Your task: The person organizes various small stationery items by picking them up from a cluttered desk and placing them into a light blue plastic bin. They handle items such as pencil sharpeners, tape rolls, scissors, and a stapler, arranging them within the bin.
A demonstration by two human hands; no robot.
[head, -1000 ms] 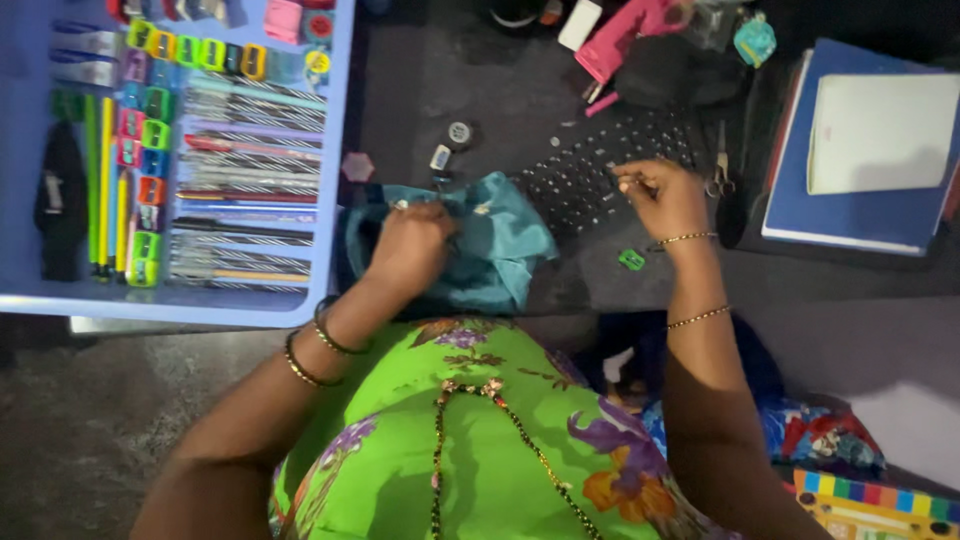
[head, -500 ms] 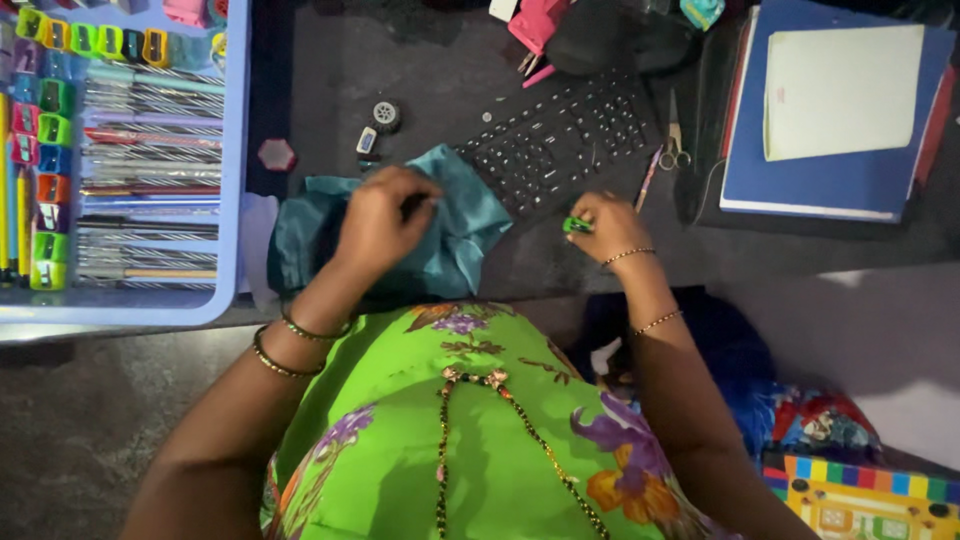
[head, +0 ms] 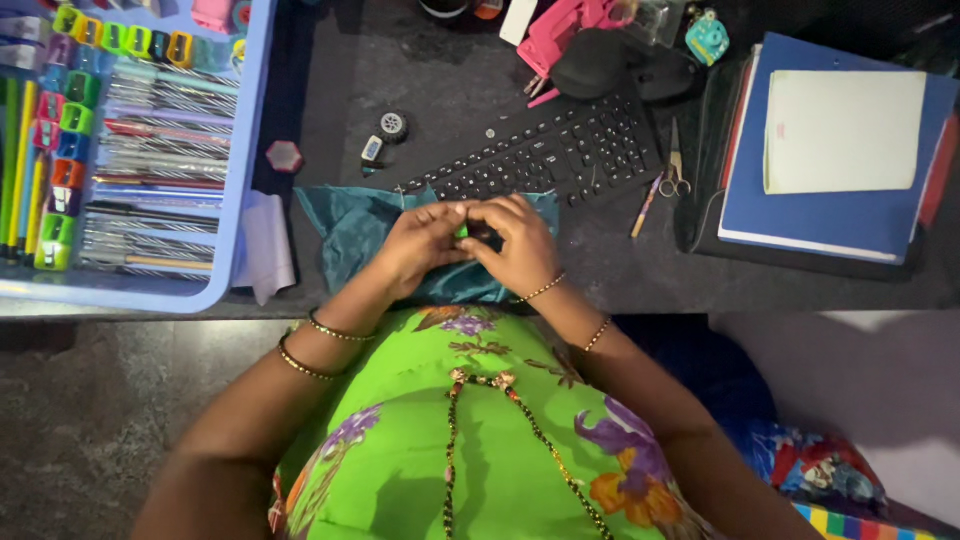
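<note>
Dark bench over a grey speckled floor, seen from my head camera.

I look down on a black bench (head: 420,90) with a slightly mottled top that fills the upper half of the view. Its front edge runs straight across, and below that edge I see a grey stone-like floor (head: 110,420), dim and speckled, to the left of the bench's middle. Below the bench's right end lies a paler, smooth grey surface (head: 860,390); I cannot tell whether it is floor or furniture. The light is soft and even on the bench, with faint shadow beneath its edge.
</note>
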